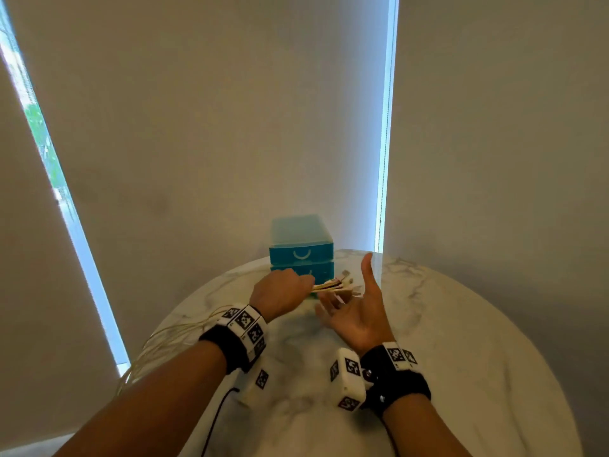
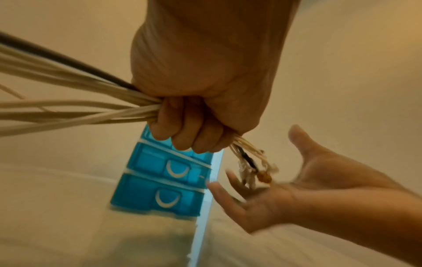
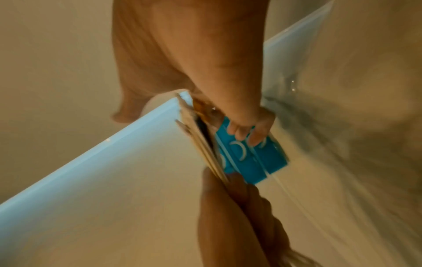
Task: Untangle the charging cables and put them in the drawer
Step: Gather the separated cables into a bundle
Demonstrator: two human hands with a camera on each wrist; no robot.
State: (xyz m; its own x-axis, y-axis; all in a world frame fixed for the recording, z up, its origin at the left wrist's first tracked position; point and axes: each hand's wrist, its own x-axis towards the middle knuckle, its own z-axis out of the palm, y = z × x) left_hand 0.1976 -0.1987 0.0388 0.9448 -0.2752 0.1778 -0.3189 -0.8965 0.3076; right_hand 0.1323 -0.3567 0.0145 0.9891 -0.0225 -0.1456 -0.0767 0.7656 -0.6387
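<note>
My left hand grips a bundle of several white charging cables and one black one in a fist above the table. Their plug ends stick out to the right of the fist. The long cable tails trail left off the table edge. My right hand is open, palm up, thumb raised, just under and right of the plug ends; whether it touches them I cannot tell. A blue drawer unit stands behind, its drawers closed.
The round marble table holds only the drawer unit at its far edge. A thin black wire runs down from my left wrist. Closed blinds hang behind the table, with bright window strips at the left and right.
</note>
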